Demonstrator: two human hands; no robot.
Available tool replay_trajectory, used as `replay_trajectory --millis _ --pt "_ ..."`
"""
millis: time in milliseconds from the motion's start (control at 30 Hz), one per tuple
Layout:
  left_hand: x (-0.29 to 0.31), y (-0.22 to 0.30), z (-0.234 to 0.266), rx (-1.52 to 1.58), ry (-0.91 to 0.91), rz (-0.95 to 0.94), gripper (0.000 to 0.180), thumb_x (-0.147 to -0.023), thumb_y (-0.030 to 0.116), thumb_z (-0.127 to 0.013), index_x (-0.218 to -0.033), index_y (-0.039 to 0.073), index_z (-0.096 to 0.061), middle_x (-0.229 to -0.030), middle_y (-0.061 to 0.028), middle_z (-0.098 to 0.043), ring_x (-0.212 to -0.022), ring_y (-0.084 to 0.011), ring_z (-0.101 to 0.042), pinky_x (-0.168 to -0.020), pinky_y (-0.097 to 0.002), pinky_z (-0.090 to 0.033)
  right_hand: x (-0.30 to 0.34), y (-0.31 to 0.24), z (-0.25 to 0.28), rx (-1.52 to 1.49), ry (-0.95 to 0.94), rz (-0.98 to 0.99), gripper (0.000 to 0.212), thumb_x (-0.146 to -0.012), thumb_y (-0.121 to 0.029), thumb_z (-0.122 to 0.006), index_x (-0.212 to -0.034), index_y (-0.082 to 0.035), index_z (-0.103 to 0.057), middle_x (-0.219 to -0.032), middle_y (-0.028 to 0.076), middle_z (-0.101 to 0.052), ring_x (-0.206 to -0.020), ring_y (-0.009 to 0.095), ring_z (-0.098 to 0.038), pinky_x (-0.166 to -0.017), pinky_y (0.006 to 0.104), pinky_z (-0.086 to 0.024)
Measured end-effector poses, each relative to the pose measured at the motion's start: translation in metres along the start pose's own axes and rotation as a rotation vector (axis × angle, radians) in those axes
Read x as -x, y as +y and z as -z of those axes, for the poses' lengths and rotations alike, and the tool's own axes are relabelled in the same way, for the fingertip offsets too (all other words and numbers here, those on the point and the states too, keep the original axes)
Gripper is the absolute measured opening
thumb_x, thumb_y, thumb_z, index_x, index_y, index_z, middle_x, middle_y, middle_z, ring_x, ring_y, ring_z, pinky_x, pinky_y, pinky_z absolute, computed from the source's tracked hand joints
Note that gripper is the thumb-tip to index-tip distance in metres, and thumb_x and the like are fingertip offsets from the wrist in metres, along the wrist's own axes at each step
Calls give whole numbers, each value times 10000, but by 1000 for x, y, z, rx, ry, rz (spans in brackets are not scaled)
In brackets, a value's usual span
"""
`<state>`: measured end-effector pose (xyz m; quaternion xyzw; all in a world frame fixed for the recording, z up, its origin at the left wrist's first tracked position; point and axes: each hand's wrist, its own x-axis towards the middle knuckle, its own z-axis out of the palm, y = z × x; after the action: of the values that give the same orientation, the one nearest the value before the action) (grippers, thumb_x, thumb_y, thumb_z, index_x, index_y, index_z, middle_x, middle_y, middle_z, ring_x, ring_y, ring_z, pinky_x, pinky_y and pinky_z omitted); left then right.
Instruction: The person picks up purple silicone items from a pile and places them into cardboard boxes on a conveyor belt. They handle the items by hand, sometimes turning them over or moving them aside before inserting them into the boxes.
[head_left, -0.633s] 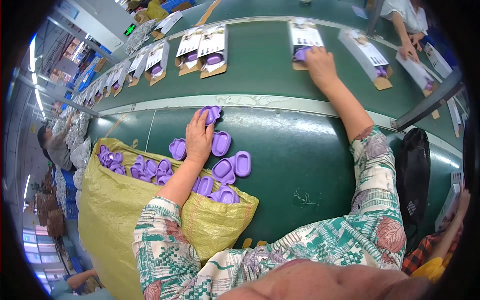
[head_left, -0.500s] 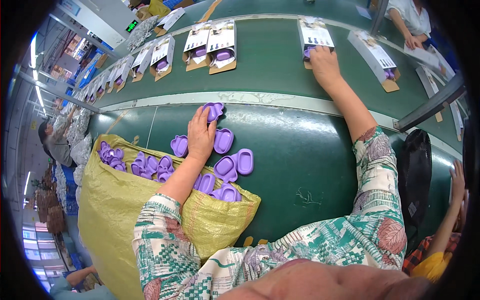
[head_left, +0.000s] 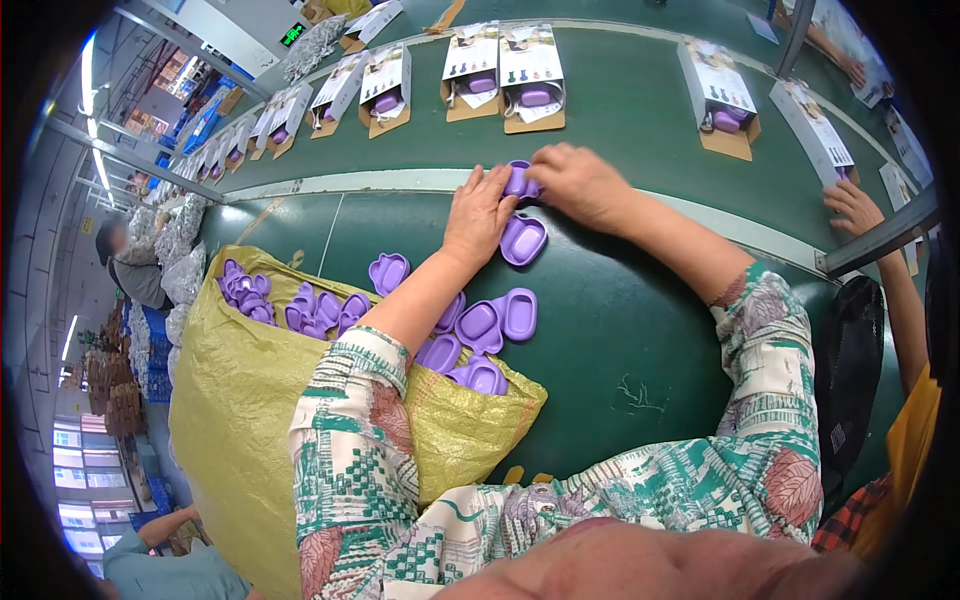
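Near the belt's edge, a small purple tray-like piece (head_left: 521, 180) with a rounded hollow is held between my hands. My left hand (head_left: 478, 218) has its fingers closed on the left side of that piece. From the right, the fingers of my right hand (head_left: 582, 188) pinch its other side; the fingertips are partly hidden and slightly blurred. Just below lies another purple piece (head_left: 524, 241). More purple pieces (head_left: 480, 326) rest by my left forearm. A yellow woven sack (head_left: 270, 400) lies to my left, with several purple pieces (head_left: 247, 290) at its mouth.
On the green conveyor (head_left: 610, 100) beyond the pale rail (head_left: 400, 181), open-ended white boxes (head_left: 531, 70) lie in a row, several showing purple pieces. A metal post (head_left: 880, 232) and black bag (head_left: 850, 370) are at right. Another person's hand (head_left: 855, 208) touches a box there.
My right hand has left a box on the conveyor and come back to the purple piece at my left hand. The view has shifted. Another person's hand at right has reached up to a box.
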<state>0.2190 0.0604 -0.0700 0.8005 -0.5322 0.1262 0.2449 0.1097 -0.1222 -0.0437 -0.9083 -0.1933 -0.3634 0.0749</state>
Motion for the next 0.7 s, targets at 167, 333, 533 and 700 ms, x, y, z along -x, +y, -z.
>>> replay_trajectory --millis 167,333,533,700 --pt "33 -15 50 33 -95 126 530 -876 312 -554 -1324 54 -437 -1336 -239 -442 -1258 -423 -386 -1044 -453 -322 4 6 -12 124 -95 98 99 -774 -139 -538 -855 -83 -548 -885 59 -552 -891 217 -540 -732 347 -431" --pt "114 -22 134 -168 -508 398 812 -784 430 -656 -1410 57 -299 -1435 -288 -262 -1310 -424 -313 -1034 -476 -325 11 41 27 338 59 -14 105 -764 -107 -533 -866 -93 -554 -899 55 -564 -884 214 -553 -711 327 -434" --pt "128 0 112 -139 -501 331 892 -736 381 -723 -1428 70 -254 -1465 -271 -201 -1301 -434 -322 -1031 -478 -330 24 103 27 476 30 -266 95 -785 -95 -524 -867 -93 -571 -899 57 -574 -899 224 -559 -700 352 -438" --pt "97 -4 75 -87 -316 145 744 -819 261 -650 -1432 104 -259 -1477 -228 -197 -1336 -419 -262 -1034 -578 -276 20 93 31 477 136 -329 106 -777 -64 -517 -865 -81 -575 -887 78 -573 -888 259 -569 -709 368 -456"
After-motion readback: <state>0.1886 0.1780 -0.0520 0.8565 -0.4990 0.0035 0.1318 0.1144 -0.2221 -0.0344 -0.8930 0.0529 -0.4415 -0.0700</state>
